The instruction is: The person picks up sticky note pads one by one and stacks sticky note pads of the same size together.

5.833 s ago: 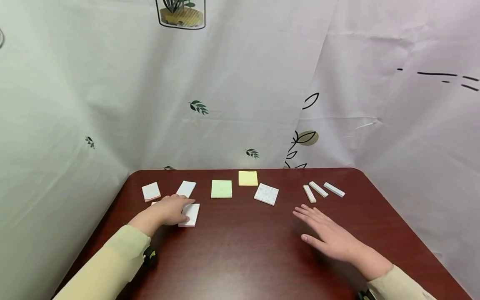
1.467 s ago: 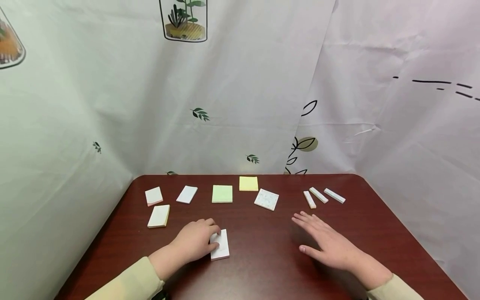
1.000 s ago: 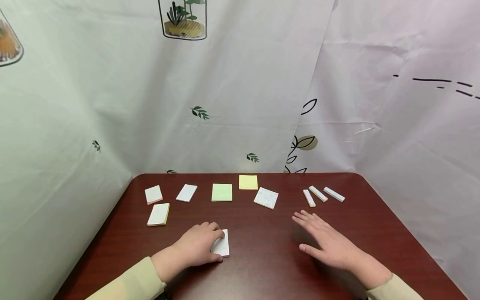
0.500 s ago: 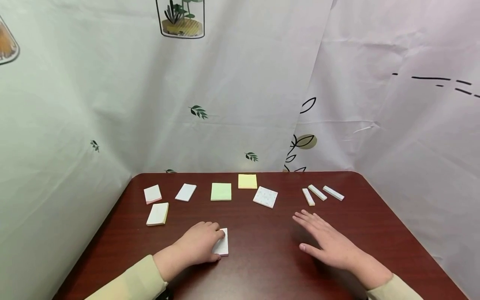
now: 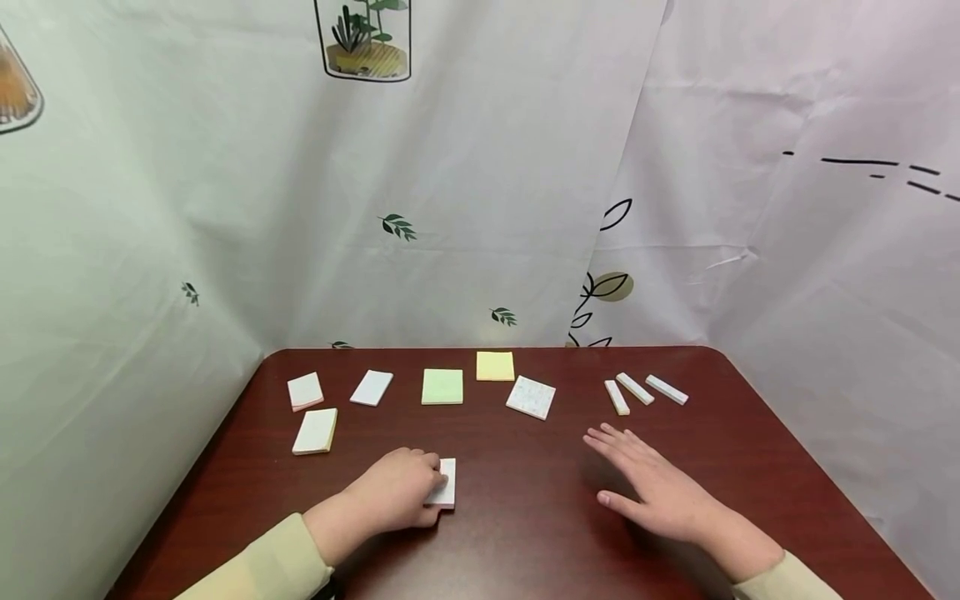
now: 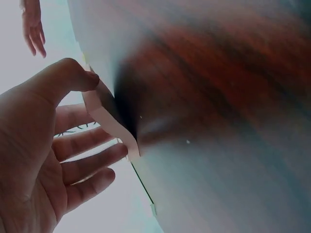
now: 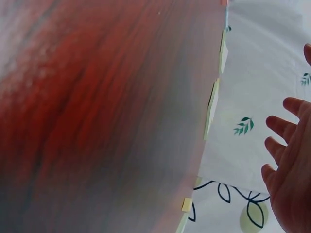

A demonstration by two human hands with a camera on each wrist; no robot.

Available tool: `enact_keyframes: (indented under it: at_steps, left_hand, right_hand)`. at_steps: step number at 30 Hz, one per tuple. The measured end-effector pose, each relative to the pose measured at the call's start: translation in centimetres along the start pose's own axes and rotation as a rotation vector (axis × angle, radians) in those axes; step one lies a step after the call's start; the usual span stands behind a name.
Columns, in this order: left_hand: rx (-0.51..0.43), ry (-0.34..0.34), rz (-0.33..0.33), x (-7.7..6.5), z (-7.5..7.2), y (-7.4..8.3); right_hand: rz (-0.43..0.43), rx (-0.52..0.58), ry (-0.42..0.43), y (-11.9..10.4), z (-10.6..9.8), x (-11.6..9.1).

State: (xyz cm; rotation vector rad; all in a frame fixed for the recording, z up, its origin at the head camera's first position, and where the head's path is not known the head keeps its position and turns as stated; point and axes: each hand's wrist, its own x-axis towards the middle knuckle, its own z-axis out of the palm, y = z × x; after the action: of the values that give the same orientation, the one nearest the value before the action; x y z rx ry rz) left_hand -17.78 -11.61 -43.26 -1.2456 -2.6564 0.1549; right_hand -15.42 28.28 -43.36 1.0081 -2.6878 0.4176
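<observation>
In the head view, my left hand (image 5: 393, 489) grips a white sticky note pad (image 5: 447, 485) near the middle of the table, covering its left part. The left wrist view shows the thumb on one end of the pad (image 6: 111, 121) and fingertips at the other side; the pad's edge looks bent there. My right hand (image 5: 660, 492) is held over the right side with its fingers straight, holding nothing. Nearest to it lie several narrow pale strip pads (image 5: 617, 397). In the right wrist view, the right hand's fingers (image 7: 279, 125) are spread apart.
Along the back of the dark red table (image 5: 525, 550) lie a green note pad (image 5: 442, 387), a yellow one (image 5: 495, 366) and a speckled one (image 5: 531, 397). More white pads, such as a thick one (image 5: 315, 431), lie at the left. A patterned curtain (image 5: 465, 167) stands behind.
The left hand has brought the white sticky note pad from the left group toward the middle front. Lately its thumb and fingers have shifted slightly on the pad. The right hand stays nearly still.
</observation>
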Motion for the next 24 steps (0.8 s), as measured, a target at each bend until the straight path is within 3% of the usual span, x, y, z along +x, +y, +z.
enact_keyframes:
  at_steps: [5, 15, 24]
  left_hand:
    - [-0.023, 0.062, 0.027, -0.18, 0.02, -0.1]
    - [-0.011, 0.143, -0.002, 0.08, 0.3, 0.05]
    - [-0.053, 0.132, -0.017, -0.01, 0.29, -0.19]
  right_hand:
    - [-0.019, -0.017, 0.009, -0.14, 0.01, -0.09]
    - [-0.021, -0.012, 0.008, -0.22, 0.11, 0.03]
    - [-0.011, -0.02, 0.003, -0.26, 0.06, 0.03]
